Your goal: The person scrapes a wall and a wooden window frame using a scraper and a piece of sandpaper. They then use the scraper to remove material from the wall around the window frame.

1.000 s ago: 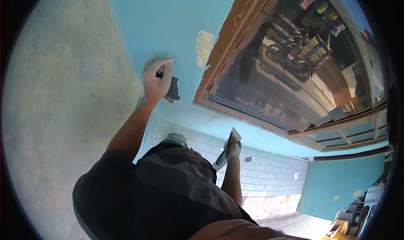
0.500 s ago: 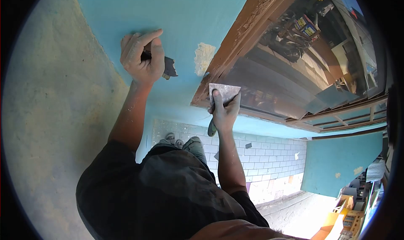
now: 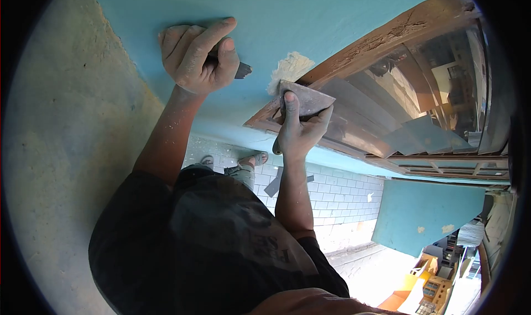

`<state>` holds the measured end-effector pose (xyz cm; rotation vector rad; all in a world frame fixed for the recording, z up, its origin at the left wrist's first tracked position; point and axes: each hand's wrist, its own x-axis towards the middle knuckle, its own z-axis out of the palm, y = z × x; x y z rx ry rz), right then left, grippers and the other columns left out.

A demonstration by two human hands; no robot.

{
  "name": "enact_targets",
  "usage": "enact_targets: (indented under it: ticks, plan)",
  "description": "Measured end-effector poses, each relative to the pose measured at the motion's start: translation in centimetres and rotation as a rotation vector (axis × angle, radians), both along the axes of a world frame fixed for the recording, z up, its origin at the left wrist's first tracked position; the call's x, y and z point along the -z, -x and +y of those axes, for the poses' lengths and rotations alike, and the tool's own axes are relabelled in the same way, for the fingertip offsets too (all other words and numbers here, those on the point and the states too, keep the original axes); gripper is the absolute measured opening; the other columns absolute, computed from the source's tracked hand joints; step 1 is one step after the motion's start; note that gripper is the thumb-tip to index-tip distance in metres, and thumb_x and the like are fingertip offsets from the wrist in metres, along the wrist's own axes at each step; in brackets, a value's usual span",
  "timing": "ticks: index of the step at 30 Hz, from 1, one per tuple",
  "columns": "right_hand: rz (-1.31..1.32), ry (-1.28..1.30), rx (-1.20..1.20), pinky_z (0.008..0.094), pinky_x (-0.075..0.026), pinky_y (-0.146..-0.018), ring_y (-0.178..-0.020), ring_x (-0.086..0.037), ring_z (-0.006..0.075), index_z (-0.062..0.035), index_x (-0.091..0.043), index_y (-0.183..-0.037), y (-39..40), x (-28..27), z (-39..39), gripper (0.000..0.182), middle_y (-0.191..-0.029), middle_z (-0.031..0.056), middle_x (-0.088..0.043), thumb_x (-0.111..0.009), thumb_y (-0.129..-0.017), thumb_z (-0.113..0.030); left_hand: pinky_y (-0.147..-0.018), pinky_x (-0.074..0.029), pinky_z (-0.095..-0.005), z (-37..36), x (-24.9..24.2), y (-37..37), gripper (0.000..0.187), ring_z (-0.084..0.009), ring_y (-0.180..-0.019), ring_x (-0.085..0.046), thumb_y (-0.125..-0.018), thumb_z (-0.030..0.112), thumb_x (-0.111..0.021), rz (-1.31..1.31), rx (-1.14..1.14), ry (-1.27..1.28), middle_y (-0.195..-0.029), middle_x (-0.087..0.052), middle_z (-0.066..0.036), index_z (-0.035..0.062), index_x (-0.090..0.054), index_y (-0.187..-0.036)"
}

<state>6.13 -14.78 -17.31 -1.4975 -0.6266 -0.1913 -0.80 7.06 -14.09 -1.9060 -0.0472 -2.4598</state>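
Note:
My left hand (image 3: pixel 202 61), dusted with pale powder, is closed against the turquoise wall (image 3: pixel 332 16). It grips a dark, ragged-edged piece of sandpaper (image 3: pixel 244 70), mostly hidden under the fingers. Lower and to the right, my right hand (image 3: pixel 301 132) is wrapped around a putty knife. The thumb presses on the face of its wide, stained blade (image 3: pixel 311 99), and the handle's end shows below the palm. Just beyond the blade's top corner is a rough whitish patch (image 3: pixel 290 71) on the wall, beside the brown wooden window frame (image 3: pixel 376 47).
Glass panes (image 3: pixel 359 102) fill the window frame at the right. A grey, rough wall surface (image 3: pixel 61 149) runs along the left. Below me, dark scraps (image 3: pixel 273 185) lie on the pale tiled floor (image 3: pixel 337 196) near my sandalled feet. A turquoise panel (image 3: pixel 426 215) stands lower right.
My left hand with the sandpaper has moved up and right along the wall. The putty knife has risen to the whitish patch, its blade more tilted. My feet and the view have shifted.

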Motion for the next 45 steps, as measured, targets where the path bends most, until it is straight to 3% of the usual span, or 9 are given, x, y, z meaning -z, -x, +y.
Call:
enact_targets:
  ticks: [4, 7, 24, 28, 33, 35, 38, 40, 45]
  plan:
    - [-0.044, 0.051, -0.029, 0.0271, -0.055, -0.072, -0.086, -0.067, 0.0156, 0.0043, -0.052, -0.116, -0.4, 0.8, -0.4, 0.055, -0.105, 0.0146, -0.067, -0.086, -0.089, -0.028, -0.07, -0.035, -0.0298, 0.2, 0.0, -0.2, 0.019, -0.0122, -0.063, -0.045, -0.095, 0.027, -0.066, -0.039, -0.007, -0.023, -0.06, -0.054, 0.01, 0.0149, -0.079, -0.102]
    - [0.141, 0.08, -0.097, 0.0239, -0.055, -0.051, -0.071, -0.067, 0.0124, 0.0044, -0.048, -0.118, -0.1, 1.6, -1.0, 0.056, -0.102, 0.0157, -0.066, -0.086, -0.089, -0.025, -0.07, -0.035, -0.0298, 0.2, -0.1, -0.2, 0.02, -0.0119, -0.063, -0.045, -0.096, 0.028, -0.066, -0.052, -0.008, -0.025, -0.06, -0.053, 0.01, 0.0149, -0.079, -0.102]
    - [-0.148, 0.065, -0.068, 0.0235, -0.053, -0.055, -0.071, -0.065, 0.0113, 0.0043, -0.048, -0.116, -2.5, 2.3, -1.2, 0.054, -0.1, 0.0146, -0.066, -0.086, -0.089, -0.023, -0.069, -0.036, -0.0299, -0.3, 0.0, 0.1, 0.02, -0.0118, -0.064, -0.045, -0.097, 0.028, -0.066, 0.01, -0.006, 0.011, -0.06, -0.051, 0.01, 0.016, -0.08, -0.102]
    - [0.178, 0.048, -0.117, 0.0241, -0.053, -0.054, -0.066, -0.065, 0.0116, 0.0038, -0.047, -0.116, -0.4, 0.8, -1.5, 0.054, -0.097, 0.0143, -0.066, -0.085, -0.09, -0.023, -0.068, -0.035, -0.0299, -0.5, -0.2, -0.1, 0.019, -0.012, -0.064, -0.045, -0.096, 0.028, -0.066, -0.042, -0.024, -0.002, -0.059, -0.05, 0.01, 0.0165, -0.08, -0.101]
    - [-0.036, 0.062, -0.073, 0.0236, -0.052, -0.055, -0.067, -0.065, 0.0112, 0.0043, -0.048, -0.12, -1.8, 1.2, -1.0, 0.053, -0.098, 0.0139, -0.067, -0.084, -0.091, -0.022, -0.068, -0.035, -0.0302, -0.5, 0.0, 0.3, 0.019, -0.0121, -0.064, -0.045, -0.096, 0.028, -0.066, -0.014, -0.018, 0.019, -0.06, -0.051, 0.01, 0.0164, -0.08, -0.102]
    - [0.052, 0.042, -0.078, 0.0237, -0.053, -0.057, -0.07, -0.065, 0.0113, 0.0045, -0.049, -0.12, -1.0, 2.2, -1.6, 0.053, -0.099, 0.0137, -0.067, -0.084, -0.091, -0.022, -0.071, -0.038, -0.0298, -0.7, 0.0, 0.7, 0.024, -0.0134, -0.068, -0.048, -0.1, 0.028, -0.066, 0.042, -0.056, 0.015, -0.066, -0.061, 0.007, 0.0076, -0.078, -0.105]
    - [0.152, 0.043, -0.113, 0.0239, -0.053, -0.061, -0.075, -0.065, 0.0114, 0.0046, -0.049, -0.12, -0.5, 1.0, -1.3, 0.052, -0.1, 0.0129, -0.066, -0.084, -0.091, -0.023, -0.07, -0.035, -0.0302, -0.6, 0.1, 0.2, 0.018, -0.0127, -0.064, -0.045, -0.096, 0.027, -0.066, -0.011, -0.028, 0.041, -0.061, -0.052, 0.009, 0.0159, -0.079, -0.103]
    - [-0.055, 0.107, -0.074, 0.0237, -0.053, -0.058, -0.071, -0.064, 0.0108, 0.0039, -0.048, -0.12, -1.3, 1.0, -1.3, 0.053, -0.097, 0.0112, -0.066, -0.084, -0.091, -0.023, -0.07, -0.035, -0.0304, -0.3, 0.2, 0.1, 0.018, -0.013, -0.064, -0.045, -0.096, 0.027, -0.066, -0.018, -0.03, 0.024, -0.061, -0.052, 0.009, 0.0155, -0.079, -0.103]
    - [0.075, 0.039, -0.087, 0.0246, -0.052, -0.053, -0.065, -0.063, 0.0107, 0.0033, -0.05, -0.117, -0.5, 1.3, -1.3, 0.05, -0.093, 0.0109, -0.067, -0.084, -0.091, -0.023, -0.069, -0.035, -0.0312, -0.5, 0.1, 0.1, 0.019, -0.0141, -0.064, -0.046, -0.097, 0.027, -0.065, -0.045, -0.044, 0.008, -0.062, -0.052, 0.009, 0.0144, -0.079, -0.103]
